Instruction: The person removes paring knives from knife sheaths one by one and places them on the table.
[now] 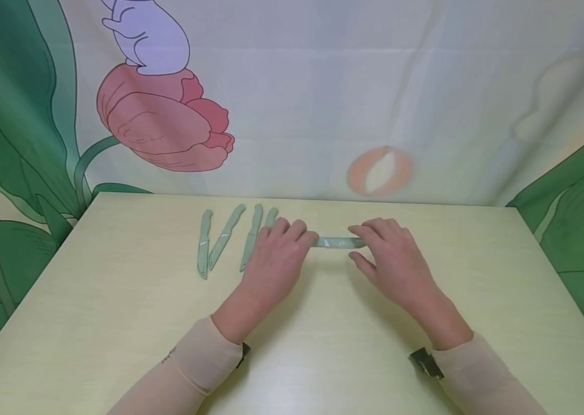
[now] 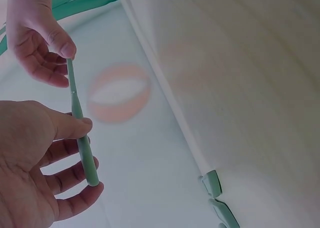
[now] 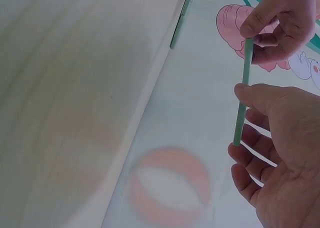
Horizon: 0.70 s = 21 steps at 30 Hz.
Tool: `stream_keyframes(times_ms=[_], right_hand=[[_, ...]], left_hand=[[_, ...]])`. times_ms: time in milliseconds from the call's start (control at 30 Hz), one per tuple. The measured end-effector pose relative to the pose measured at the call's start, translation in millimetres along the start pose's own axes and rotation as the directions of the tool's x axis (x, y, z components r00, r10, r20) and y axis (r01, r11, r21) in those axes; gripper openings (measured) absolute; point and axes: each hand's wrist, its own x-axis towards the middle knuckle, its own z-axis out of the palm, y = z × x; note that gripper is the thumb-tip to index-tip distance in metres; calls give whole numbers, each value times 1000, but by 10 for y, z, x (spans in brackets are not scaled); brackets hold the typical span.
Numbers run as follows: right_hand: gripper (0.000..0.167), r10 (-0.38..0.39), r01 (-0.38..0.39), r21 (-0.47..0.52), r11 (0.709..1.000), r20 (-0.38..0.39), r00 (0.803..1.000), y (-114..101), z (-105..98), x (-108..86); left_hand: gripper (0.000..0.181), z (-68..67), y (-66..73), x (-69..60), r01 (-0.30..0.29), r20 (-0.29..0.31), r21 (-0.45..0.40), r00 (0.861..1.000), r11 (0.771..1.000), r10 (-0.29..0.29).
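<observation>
A pale green knife with a matching sheath (image 1: pixel 338 242) is held sideways above the table. My left hand (image 1: pixel 278 262) grips its handle, thumb on one side and curled fingers on the other, as the left wrist view shows on the knife (image 2: pixel 76 108). At the opposite end my right hand (image 1: pixel 401 265) pinches the sheathed blade (image 3: pixel 240 119) between thumb and fingers. Left of my left hand lie several similar green knives, among them the leftmost knife (image 1: pixel 204 245) and a slanted knife (image 1: pixel 226 237). My left hand partly covers the nearest knife (image 1: pixel 271 217).
The light wooden table (image 1: pixel 323 346) ends at a back edge close behind the knives. Behind it hangs a printed curtain (image 1: pixel 292 115) with flowers and leaves. Dark clips (image 1: pixel 427 363) sit at both sleeve cuffs.
</observation>
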Motion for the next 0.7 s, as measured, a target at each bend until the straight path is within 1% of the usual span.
stream_keyframes(times_ms=[233,333,533,700], right_hand=[[47,-37,38,-33,999,25,999,-53,37,-1],[45,-49,50,-34,998,46,998,-81,52,-7],[41,-73,75,-25,997,62,995,-117,74,-16],[36,-85,88,-31,996,74,994,-123,79,-28]], left_hand=[[25,-15,35,-6,-10,32,3,999,1000,10],[24,-21,53,-11,-17,52,11,998,1000,16],[23,-28,90,-18,-20,114,-20,993,1000,22],[24,-40,114,-25,-29,135,-14,990,999,30]])
